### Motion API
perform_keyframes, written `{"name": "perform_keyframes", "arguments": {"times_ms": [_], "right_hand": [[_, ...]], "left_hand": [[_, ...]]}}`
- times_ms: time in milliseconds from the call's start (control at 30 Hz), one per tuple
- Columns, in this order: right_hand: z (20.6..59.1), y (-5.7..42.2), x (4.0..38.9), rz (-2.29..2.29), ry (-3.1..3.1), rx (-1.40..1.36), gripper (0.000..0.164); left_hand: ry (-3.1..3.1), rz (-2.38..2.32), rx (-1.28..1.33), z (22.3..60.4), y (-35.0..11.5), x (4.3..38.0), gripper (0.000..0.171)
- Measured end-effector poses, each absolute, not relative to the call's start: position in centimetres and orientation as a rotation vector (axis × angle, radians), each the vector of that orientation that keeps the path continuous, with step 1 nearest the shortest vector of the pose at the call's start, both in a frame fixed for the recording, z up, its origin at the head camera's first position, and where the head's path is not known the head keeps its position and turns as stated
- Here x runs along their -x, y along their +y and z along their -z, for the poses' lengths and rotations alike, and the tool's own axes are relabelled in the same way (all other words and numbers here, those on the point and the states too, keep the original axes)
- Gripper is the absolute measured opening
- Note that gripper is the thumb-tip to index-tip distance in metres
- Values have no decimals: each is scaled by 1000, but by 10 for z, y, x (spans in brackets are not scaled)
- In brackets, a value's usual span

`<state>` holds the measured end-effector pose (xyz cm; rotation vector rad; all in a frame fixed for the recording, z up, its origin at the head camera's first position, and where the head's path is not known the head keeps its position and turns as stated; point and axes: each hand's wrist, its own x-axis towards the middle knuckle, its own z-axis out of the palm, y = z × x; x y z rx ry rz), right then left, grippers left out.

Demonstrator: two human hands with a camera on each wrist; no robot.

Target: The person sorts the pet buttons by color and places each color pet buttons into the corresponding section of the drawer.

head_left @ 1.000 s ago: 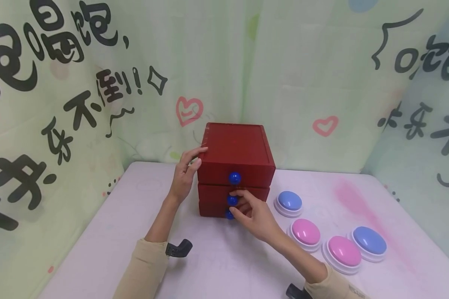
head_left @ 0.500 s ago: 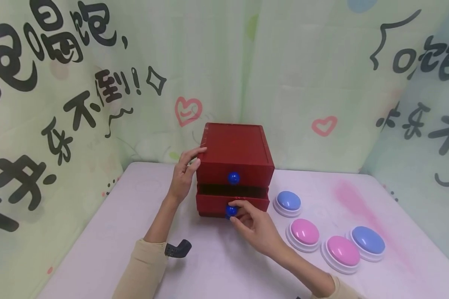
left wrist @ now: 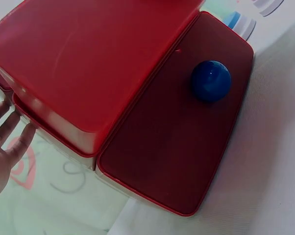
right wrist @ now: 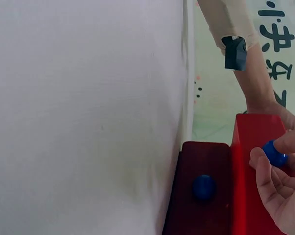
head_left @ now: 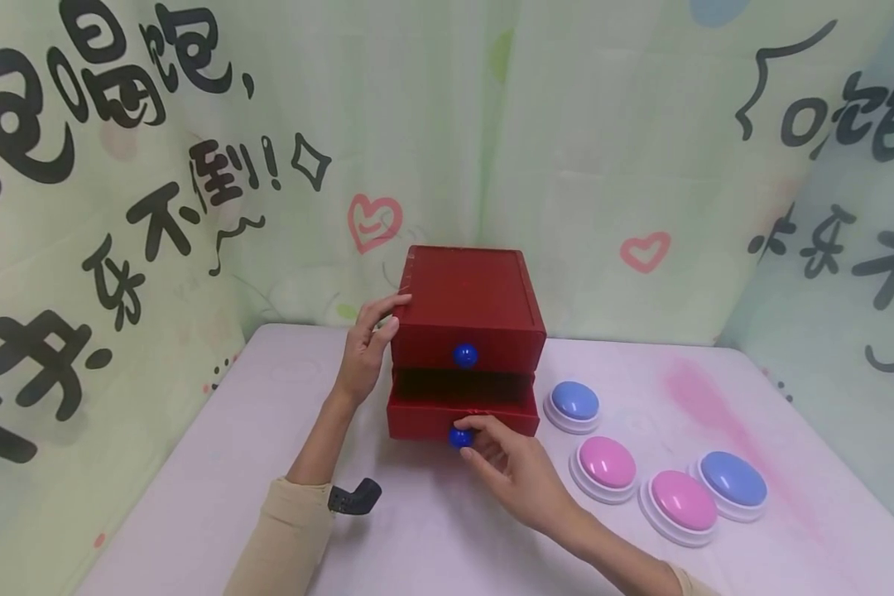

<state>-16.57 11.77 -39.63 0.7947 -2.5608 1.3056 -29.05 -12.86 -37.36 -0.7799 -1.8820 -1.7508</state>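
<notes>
Mid drawer (head_left: 420,424) is now further out, opening seems well underway; R hand (head_left: 520,473) pinches blue knob (head_left: 460,437), L hand (head_left: 365,354), fingers extended, touches red cabinet (head_left: 468,285).

There are one red cabinet (head_left: 468,288), three blue knobs (head_left: 465,356) and four buttons (head_left: 608,461).

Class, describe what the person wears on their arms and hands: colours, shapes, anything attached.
The left hand and right hand wear no gloves. The left sleeve is beige, its cuff ending partway down the forearm, with a bent black device beside it. Only a little of the right sleeve shows, also beige. No cables are visible.
</notes>
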Motion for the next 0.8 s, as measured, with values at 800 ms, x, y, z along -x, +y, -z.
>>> {"name": "perform_keyframes", "arguments": {"times_ms": [800], "right_hand": [[390, 119, 139, -1357, -2659, -764, 35]], "left_hand": [[-1867, 1751, 804, 375, -128, 293, 43]]}}
